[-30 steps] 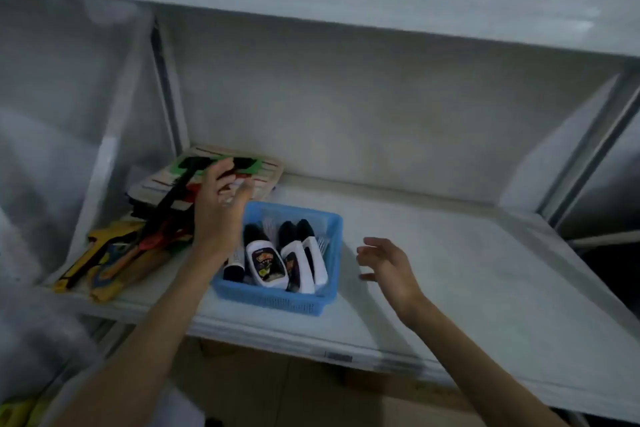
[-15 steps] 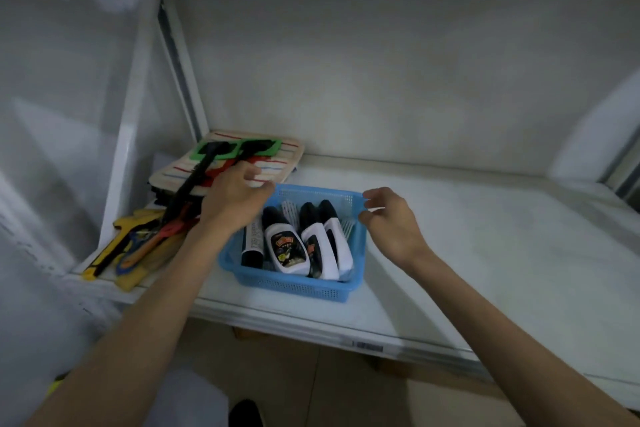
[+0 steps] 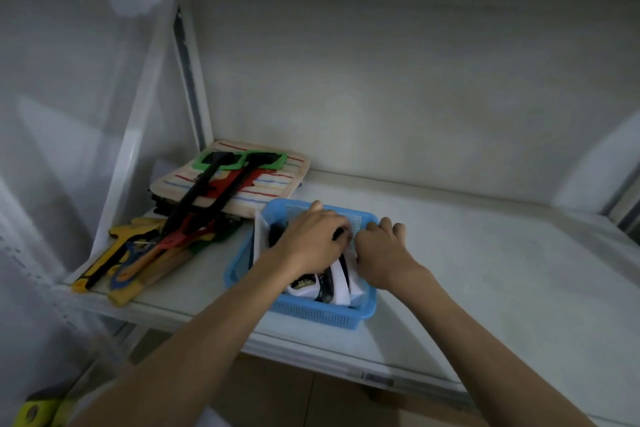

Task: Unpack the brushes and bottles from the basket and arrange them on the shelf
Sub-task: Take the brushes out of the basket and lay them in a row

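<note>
Blue mesh basket [image 3: 313, 314] sits near the front edge of the white shelf [image 3: 485, 274], left of middle. Inside I can count 3 white bottles [image 3: 341, 283] with dark labels, mostly covered. Left hand [image 3: 311, 243] is down in the basket, fingers curled over the bottles; right hand [image 3: 381, 253] curls at its right rim. Can't tell what either actually grips.

The left hand [image 3: 311, 243] and right hand [image 3: 382, 253] cover most of the bottles [image 3: 325, 284] in the basket [image 3: 311, 314]; whether either hand grips anything cannot be told.
</note>
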Demonstrator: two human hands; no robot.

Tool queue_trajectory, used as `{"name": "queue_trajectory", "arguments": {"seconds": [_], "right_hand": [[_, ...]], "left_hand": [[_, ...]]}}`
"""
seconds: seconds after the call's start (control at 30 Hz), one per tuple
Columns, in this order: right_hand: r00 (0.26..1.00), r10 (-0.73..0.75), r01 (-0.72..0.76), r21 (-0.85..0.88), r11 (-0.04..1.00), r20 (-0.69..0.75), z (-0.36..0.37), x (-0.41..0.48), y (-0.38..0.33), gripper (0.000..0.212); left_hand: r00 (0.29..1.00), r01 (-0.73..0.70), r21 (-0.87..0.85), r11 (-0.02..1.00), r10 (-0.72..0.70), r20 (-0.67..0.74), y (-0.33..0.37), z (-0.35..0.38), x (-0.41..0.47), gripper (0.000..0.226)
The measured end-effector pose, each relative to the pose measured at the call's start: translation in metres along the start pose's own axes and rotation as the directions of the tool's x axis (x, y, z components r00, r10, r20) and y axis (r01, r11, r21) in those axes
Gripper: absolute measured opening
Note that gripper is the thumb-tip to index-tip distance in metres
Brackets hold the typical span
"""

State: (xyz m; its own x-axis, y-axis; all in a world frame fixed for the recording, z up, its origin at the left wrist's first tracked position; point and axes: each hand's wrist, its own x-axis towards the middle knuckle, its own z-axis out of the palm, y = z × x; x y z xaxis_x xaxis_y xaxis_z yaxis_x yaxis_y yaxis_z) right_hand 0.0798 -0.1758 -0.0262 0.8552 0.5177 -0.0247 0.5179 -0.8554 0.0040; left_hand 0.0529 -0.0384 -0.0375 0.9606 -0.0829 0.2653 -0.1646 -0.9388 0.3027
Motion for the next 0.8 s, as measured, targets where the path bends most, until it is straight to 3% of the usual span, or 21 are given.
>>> {"name": "queue_trajectory", "arguments": {"seconds": [0.07,0.13,0.27,0.4,0.5,0.7,0.8], "right_hand": [[0.999,-0.025,0.031,-0.140,0.990,0.045,0.007,0.005,-0.003,0.025],[0.996,-0.010,0.024,-0.163,0.986,0.089,0.011,0.010,-0.002,0.029],[0.981,0.057,-0.038,-0.103,0.994,0.185,0.010,0.019,-0.003,0.008],[0.969,0.122,-0.098,-0.119,0.988,0.216,0.016,0.023,-0.011,0.018],[0.969,0.156,-0.150,-0.046,0.988,0.192,0.022,0.023,-0.014,0.020],[0.978,0.185,-0.192,0.065,0.979,0.097,0.028,0.019,-0.014,0.035],[0.977,0.213,-0.214,0.194,0.957,0.030,0.029,0.017,-0.016,0.014]], "left_hand": [[0.995,-0.016,0.034,0.999,0.013,0.095,-0.004,0.005,0.004,0.031],[0.990,-0.033,0.114,0.993,0.017,0.139,-0.005,0.006,0.007,0.034],[0.994,-0.035,0.326,0.945,0.000,0.105,0.003,-0.005,0.014,0.036],[0.969,0.109,0.476,0.873,-0.201,0.146,0.008,-0.026,0.017,0.024],[0.902,0.242,0.518,0.820,-0.388,0.192,0.018,-0.031,0.023,0.024],[0.866,0.115,0.661,0.742,-0.401,0.299,0.057,-0.004,0.027,0.027],[0.809,0.080,0.696,0.714,-0.454,0.373,0.054,-0.004,0.024,0.038]]}}
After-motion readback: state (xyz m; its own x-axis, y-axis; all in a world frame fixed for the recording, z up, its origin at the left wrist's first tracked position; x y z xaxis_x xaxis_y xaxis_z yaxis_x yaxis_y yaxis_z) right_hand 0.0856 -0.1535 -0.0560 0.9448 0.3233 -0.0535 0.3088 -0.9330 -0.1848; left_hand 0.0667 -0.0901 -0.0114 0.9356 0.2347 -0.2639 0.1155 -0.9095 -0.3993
